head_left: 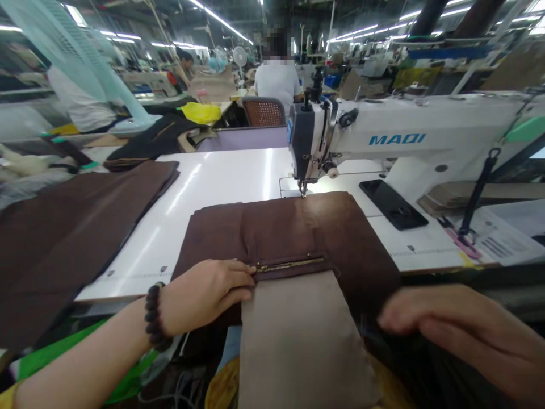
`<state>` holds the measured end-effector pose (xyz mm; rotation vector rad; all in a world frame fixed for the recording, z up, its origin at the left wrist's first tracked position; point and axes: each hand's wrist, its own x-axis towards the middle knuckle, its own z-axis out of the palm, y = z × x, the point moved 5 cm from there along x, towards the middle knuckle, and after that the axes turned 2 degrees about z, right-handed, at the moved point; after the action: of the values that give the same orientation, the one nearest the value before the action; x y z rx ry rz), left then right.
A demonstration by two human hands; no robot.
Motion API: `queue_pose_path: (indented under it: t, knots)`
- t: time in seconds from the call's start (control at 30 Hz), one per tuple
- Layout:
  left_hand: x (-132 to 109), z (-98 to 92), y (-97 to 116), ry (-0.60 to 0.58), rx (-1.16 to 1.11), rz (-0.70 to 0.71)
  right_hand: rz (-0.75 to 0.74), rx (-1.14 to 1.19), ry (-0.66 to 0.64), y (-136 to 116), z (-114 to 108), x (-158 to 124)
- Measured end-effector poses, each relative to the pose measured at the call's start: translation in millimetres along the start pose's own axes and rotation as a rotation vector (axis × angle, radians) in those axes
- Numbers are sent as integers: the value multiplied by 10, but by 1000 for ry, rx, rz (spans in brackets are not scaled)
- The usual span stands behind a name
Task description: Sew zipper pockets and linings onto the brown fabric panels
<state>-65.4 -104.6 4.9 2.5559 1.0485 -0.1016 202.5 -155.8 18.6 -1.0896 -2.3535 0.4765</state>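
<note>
A brown fabric panel [279, 227] lies on the white sewing table, its far edge at the needle and presser foot [303, 190] of the sewing machine. A brass-toothed zipper [292, 264] is set across the panel, with a beige cloth piece [298, 335] hanging below it over the table's front edge. My left hand [213, 292], with a dark bead bracelet on the wrist, pinches the panel at the zipper's left end. Blurred by motion, my right hand [460, 324] is off to the right of the panel, apart from it; its fingers are smeared.
The white machine's arm [395, 130] spans the right side. On the table lie a black phone [394, 204] and pink-handled scissors [466, 247]. More brown fabric [85, 227] covers the left. A pale blue fan [80, 62] stands back left; people sit farther off.
</note>
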Motion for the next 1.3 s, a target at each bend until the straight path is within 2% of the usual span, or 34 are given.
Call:
queue_pose_path:
  t: [0.07, 0.13, 0.2, 0.27, 0.4, 0.47, 0.57, 0.67, 0.73, 0.83, 0.93, 1.03, 1.2, 1.3]
  knots:
    - [29, 16, 30, 95, 30, -71, 18, -114, 38, 160, 61, 280]
    - [45, 59, 65, 199, 82, -134, -56, -261, -19, 222, 327, 484]
    - [50, 149, 104, 285, 146, -162, -122, -390, -72, 249, 635, 560]
    - [49, 279, 128, 362, 227, -166, -153, -488, -61, 272, 845, 542]
    - [22, 528, 116, 505, 395, -124, -201, -591, 34, 317, 948, 454]
    - [-2, 562, 100, 531, 405, -107, -215, -610, 59, 332, 936, 445]
    - [-26, 442, 95, 526, 294, -108, -227, -622, 72, 326, 929, 464]
    - [30, 197, 105, 554, 186, -122, -230, -591, 112, 297, 920, 486]
    - [176, 50, 93, 557, 175, -132, -223, -568, 145, 282, 906, 494]
    - [566, -73, 41, 493, 172, -141, -209, -571, 141, 277, 894, 500]
    - [1009, -93, 8, 398, 154, -98, -209, -555, 124, 273, 875, 508]
    - [1301, -29, 1, 310, 166, -6, -217, -527, 119, 258, 859, 530]
    - [1378, 114, -65, 218, 182, 42, -192, -452, 57, 255, 800, 546]
    - [1367, 133, -85, 199, 188, 33, -104, -326, 59, 336, 631, 525]
